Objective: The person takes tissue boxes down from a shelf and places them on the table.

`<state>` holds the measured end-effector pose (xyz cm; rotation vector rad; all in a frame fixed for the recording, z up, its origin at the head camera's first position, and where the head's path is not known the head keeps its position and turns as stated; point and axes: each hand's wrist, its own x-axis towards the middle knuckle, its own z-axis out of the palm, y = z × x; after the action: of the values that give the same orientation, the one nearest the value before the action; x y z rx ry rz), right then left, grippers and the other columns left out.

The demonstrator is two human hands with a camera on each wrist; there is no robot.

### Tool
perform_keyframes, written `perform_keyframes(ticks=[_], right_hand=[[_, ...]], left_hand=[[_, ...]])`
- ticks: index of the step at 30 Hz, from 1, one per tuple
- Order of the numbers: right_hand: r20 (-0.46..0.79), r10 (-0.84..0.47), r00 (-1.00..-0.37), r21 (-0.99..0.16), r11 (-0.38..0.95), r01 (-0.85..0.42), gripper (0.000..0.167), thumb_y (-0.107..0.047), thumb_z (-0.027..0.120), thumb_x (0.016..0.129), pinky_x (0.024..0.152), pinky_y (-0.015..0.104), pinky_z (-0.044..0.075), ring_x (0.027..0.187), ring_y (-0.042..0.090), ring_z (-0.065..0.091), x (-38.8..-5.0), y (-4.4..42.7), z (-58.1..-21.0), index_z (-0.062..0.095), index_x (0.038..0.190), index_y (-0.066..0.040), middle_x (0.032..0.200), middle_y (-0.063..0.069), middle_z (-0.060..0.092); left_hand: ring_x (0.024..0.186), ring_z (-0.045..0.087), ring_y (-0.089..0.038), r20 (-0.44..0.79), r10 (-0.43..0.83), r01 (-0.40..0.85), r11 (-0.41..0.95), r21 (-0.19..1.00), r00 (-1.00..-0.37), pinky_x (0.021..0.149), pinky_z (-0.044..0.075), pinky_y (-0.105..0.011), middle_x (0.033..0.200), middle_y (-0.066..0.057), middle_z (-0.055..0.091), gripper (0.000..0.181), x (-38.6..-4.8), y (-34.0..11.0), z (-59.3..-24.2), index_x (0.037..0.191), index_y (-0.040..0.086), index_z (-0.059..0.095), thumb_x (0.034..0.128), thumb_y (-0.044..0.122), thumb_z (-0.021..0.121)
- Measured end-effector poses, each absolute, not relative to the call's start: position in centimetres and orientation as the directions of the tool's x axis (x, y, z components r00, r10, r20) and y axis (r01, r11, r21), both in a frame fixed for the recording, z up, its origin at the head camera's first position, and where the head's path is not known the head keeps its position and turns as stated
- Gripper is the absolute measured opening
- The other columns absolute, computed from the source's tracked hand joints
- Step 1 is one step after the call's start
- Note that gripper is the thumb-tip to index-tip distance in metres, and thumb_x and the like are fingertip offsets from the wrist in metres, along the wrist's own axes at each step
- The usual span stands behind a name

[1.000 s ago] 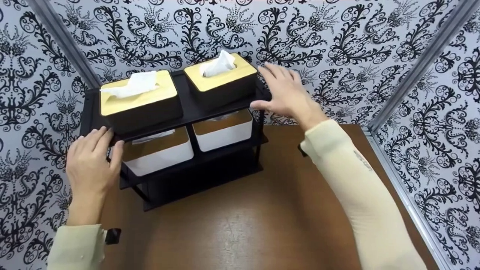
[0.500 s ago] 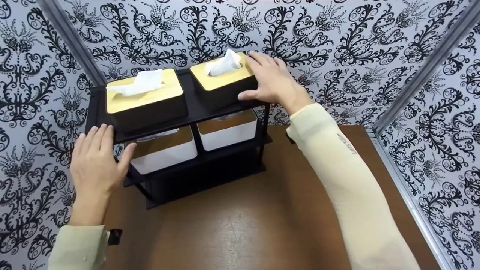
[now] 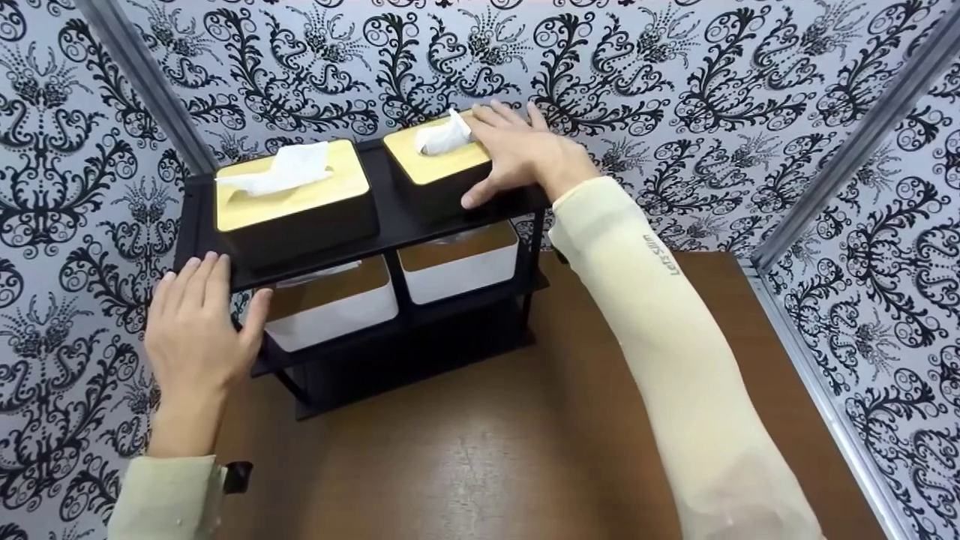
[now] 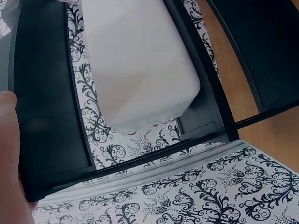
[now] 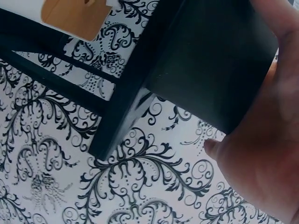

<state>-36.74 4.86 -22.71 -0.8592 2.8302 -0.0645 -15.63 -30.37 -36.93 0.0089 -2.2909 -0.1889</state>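
Note:
My left hand [image 3: 201, 330] lies with straight fingers at the front left corner of the black shelf rack [image 3: 390, 232], thumb spread apart. My right hand [image 3: 517, 150] spans the right end of the right tissue box [image 3: 439, 184], a dark box with a yellow lid and a white tissue poking out. Its fingers stretch across the lid toward the back, and the thumb reaches down the front side. In the right wrist view the box's dark end face [image 5: 210, 70] is beside the palm. The left tissue box [image 3: 300, 225], of the same kind, stands on the top shelf untouched.
Two white tissue boxes with brown lids, a left one [image 3: 337, 319] and a right one [image 3: 465, 270], stand on the middle shelf. The rack rests on a brown table [image 3: 465, 450]. Patterned walls [image 3: 637, 67] enclose the back and sides.
My right hand has moved left from beside the right tissue box to over its right end. The left hand stays by the rack's corner. The view has shifted slightly.

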Motion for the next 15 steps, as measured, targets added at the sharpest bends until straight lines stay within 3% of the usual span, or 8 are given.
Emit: perform_keyframes(ticks=[7, 11, 15], right_hand=[[-0.2, -0.577, -0.792, -0.138, 0.817, -0.56, 0.124, -0.071, 0.073, 0.066, 0.114, 0.062, -0.02, 0.152, 0.018, -0.017, -37.4, 4.1, -22.2, -0.007, 0.155, -0.036, 0.163, -0.009, -0.017], [-0.264, -0.553, -0.79, -0.105, 0.831, -0.546, 0.129, -0.066, 0.076, 0.066, 0.11, 0.066, -0.022, 0.151, 0.018, -0.021, -37.8, 3.5, -21.9, -0.014, 0.153, -0.036, 0.161, -0.011, -0.022], [-0.297, -0.539, -0.788, -0.069, 0.835, -0.545, 0.131, -0.064, 0.077, 0.067, 0.111, 0.071, -0.016, 0.151, 0.021, -0.021, -38.0, 3.0, -21.5, -0.017, 0.153, -0.035, 0.161, -0.009, -0.024]], left_hand=[[0.125, 0.054, -0.039, 0.761, -0.07, 0.063, 0.988, 0.144, -0.645, 0.119, 0.029, -0.041, 0.134, -0.019, 0.06, 0.064, -15.7, -30.3, -37.2, 0.131, 0.002, 0.058, 0.0913, 0.052, 0.049], [0.125, 0.054, -0.039, 0.759, -0.075, 0.059, 0.987, 0.147, -0.646, 0.12, 0.028, -0.04, 0.134, -0.018, 0.06, 0.064, -15.7, -30.3, -37.4, 0.131, 0.003, 0.058, 0.0913, 0.052, 0.05], [0.126, 0.054, -0.038, 0.755, -0.079, 0.052, 0.988, 0.148, -0.652, 0.121, 0.027, -0.039, 0.135, -0.018, 0.06, 0.065, -15.9, -30.5, -37.4, 0.132, 0.003, 0.058, 0.0924, 0.053, 0.047]])
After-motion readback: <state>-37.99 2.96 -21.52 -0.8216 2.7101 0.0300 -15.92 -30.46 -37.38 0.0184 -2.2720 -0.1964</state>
